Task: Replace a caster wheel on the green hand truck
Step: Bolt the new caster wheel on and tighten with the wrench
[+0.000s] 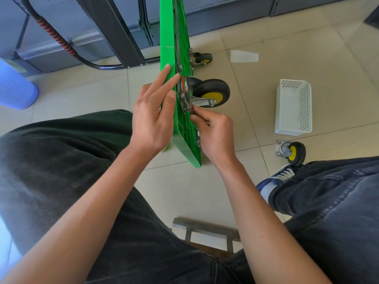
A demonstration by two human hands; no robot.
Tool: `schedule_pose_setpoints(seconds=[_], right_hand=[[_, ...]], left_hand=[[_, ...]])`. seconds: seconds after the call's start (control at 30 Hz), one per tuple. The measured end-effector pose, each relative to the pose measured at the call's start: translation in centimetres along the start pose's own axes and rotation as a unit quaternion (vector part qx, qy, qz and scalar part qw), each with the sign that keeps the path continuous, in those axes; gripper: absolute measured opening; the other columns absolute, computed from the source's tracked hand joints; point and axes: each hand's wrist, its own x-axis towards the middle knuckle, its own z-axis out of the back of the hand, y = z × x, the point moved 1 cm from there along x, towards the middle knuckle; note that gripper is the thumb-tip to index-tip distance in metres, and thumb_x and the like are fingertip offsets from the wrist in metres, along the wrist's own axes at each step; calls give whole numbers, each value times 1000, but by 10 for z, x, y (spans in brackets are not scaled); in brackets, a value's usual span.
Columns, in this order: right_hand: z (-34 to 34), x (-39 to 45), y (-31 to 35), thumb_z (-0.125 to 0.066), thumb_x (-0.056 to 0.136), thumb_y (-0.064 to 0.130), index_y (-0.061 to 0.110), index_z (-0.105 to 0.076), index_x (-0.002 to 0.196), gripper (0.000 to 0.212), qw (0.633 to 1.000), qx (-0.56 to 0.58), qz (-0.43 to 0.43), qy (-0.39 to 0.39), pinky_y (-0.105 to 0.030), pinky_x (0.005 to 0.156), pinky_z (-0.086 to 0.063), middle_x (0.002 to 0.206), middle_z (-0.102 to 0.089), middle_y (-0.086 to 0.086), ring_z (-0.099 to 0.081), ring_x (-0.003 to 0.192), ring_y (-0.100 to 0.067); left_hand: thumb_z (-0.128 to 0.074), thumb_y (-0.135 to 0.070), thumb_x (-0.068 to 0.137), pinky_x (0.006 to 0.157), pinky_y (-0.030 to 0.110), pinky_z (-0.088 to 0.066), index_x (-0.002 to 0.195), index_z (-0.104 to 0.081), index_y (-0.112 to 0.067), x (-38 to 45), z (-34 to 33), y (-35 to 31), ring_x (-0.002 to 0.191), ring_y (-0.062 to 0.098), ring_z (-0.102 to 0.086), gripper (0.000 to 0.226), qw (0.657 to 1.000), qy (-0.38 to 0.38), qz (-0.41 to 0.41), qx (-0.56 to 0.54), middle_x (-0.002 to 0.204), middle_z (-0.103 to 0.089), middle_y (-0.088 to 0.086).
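Observation:
The green hand truck (171, 27) stands on its edge on the tiled floor in front of me. A caster wheel (211, 93) with a black tyre and yellow hub sits against the deck's underside on its metal plate. My left hand (154, 111) presses straight fingers against the deck's left face beside that plate. My right hand (213, 130) pinches a small fastener at the plate's lower corner; the fastener itself is mostly hidden by my fingertips. A second caster (203, 58) is mounted farther up the deck. A loose caster (291, 153) lies on the floor to the right.
A white perforated plastic basket (294, 107) stands on the floor at right. A blue bin (14, 87) is at far left. Dark metal cabinets and a black hose (57, 37) line the back. My knees flank the truck, and a metal stool frame (207, 232) shows below.

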Motion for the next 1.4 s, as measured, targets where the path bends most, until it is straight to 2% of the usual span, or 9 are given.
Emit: schedule_pose_setpoints(seconds=[0.23,0.33,0.67,0.77,0.93,1.0,1.07,1.2,1.4], right_hand=[[-5,1,1,-69,96,9,10,-72,126,30,999,24,-22,14,-30,98,-57,116,-76,3,-70,106,-5],[-5,2,2,-69,97,10,9,-72,126,30,998,40,-31,28,-30,97,-57,116,-76,1,-70,106,-7],[-5,3,11,-66,98,9,9,-73,124,27,997,56,-39,34,-17,95,-53,117,-76,2,-70,107,-7],[-2,4,16,-66,98,12,11,-76,120,24,997,42,-47,44,-18,87,-55,108,-78,4,-71,97,-6],[8,11,32,-63,98,21,9,-79,86,23,993,1,-79,92,-49,68,-59,71,-73,-6,-68,69,-27],[12,14,43,-62,99,24,7,-74,74,32,991,-18,-80,108,-50,61,-57,65,-69,-12,-66,62,-31],[17,17,51,-61,100,24,4,-69,69,38,989,-24,-81,122,-42,53,-56,60,-67,-14,-63,51,-27],[25,19,54,-62,101,21,1,-71,72,36,983,-5,-100,151,-22,42,-46,61,-68,-15,-61,42,-16],[30,15,43,-65,99,18,8,-78,99,16,972,30,-156,172,-31,52,-60,79,-75,-5,-71,61,-16]], left_hand=[[-37,-22,107,100,20,-41,141,-59,-17,0,-1,-1,128,16,-49,41,1000,-6,7,-2,156,-46,-1],[-38,-21,107,97,10,-37,141,-59,-17,0,-1,-2,128,16,-49,40,1000,-8,9,-1,155,-46,0],[-38,-20,107,97,9,-36,140,-60,-16,1,-1,-2,126,16,-49,40,1000,-10,9,-2,155,-46,0],[-39,-20,106,99,10,-35,140,-60,-15,1,-1,-2,127,16,-49,40,1000,-11,8,-2,155,-47,0],[-39,-20,106,98,9,-35,139,-61,-16,1,-2,-1,126,17,-50,40,1000,-11,9,-1,154,-47,1],[-39,-19,105,99,10,-35,139,-61,-16,1,-2,-1,126,17,-50,40,1000,-11,9,-2,154,-47,1],[-40,-19,105,99,10,-35,139,-61,-16,1,-1,-1,126,17,-50,40,1000,-11,10,-1,154,-47,0],[-40,-19,106,97,9,-35,140,-60,-16,0,-2,-2,125,17,-51,40,1000,-11,11,-1,154,-47,0],[-39,-20,106,94,5,-34,140,-60,-17,1,-2,-4,124,15,-50,40,1000,-12,16,-1,155,-47,-1]])
